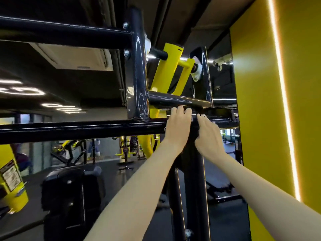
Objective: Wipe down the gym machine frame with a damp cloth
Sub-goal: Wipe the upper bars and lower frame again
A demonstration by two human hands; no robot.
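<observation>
We are stretching both bare forearms up from the bottom edge toward the machine's black frame (137, 75). Our left hand (177, 124) is hooking over the lower crossbar (78, 130), its fingers curling over the top edge and holding the bar where it meets the upright post (194, 180). Our right hand (208, 134) is lying just beside it with its back toward us, fingers laid up against a dark fold (193, 136) between the two hands. This may be the cloth, but black against black we are failing to tell it from the post. With the palm hidden, we cannot tell whether this hand is gripping or only pressing.

Just beyond the fingertips a short bar (178, 100) is running across, and above it a yellow pivot arm (166, 70) is sitting tilted between two black uprights. An upper crossbar (60, 34) is reaching off to the left.

A yellow wall (260, 101) with a glowing light strip (284, 110) is rising at the right. Lower left, a black padded seat (73, 185) is standing near us, and a bench (218, 186) is showing past the post. Farther back, yellow and black machines (128, 148) are standing on the dark floor, with a ceiling unit (74, 58) hanging overhead.
</observation>
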